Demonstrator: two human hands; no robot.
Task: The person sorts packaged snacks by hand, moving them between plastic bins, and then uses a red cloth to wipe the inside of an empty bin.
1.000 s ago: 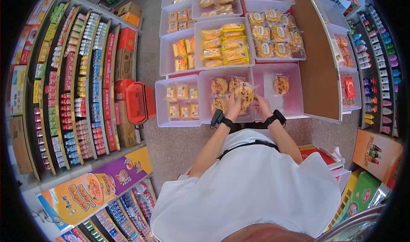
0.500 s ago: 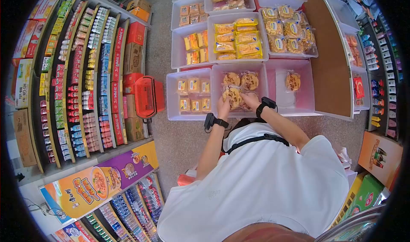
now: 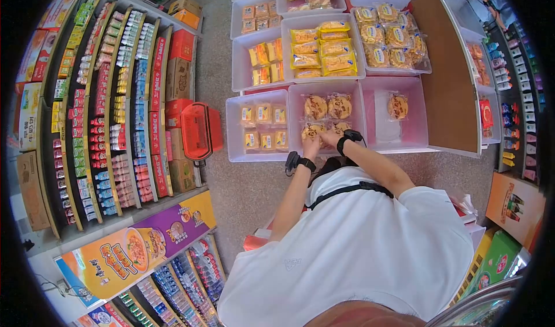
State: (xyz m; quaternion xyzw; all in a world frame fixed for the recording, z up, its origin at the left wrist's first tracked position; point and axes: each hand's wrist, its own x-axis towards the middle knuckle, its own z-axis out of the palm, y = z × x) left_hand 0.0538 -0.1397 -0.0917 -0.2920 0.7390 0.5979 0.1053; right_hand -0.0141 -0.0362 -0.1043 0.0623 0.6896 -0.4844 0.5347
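Note:
A round, flat pastry in a clear wrapper [image 3: 313,129] is at the near left of the middle bin [image 3: 299,90]. My left hand [image 3: 311,146] has its fingers closed on the near edge of this pastry. Close beside it, my right hand [image 3: 330,138] has its fingers drawn together at the same pastry's right edge; my hands partly cover it. Two similar wrapped pastries [image 3: 339,106] lie at the back of the bin, and another pastry [image 3: 340,128] shows beyond my right hand.
To the left, a bin [image 3: 236,145] holds small square packaged cakes. The right bin [image 3: 413,136] contains one round wrapped pastry [image 3: 398,106]. Behind are bins of yellow packets [image 3: 337,54] and other wrapped pastries. A red basket [image 3: 197,132] hangs by the shelves at left.
The wrapped pastry has come down and nearer to me, uncovering more of the pastries behind it. My hands have drawn closer together.

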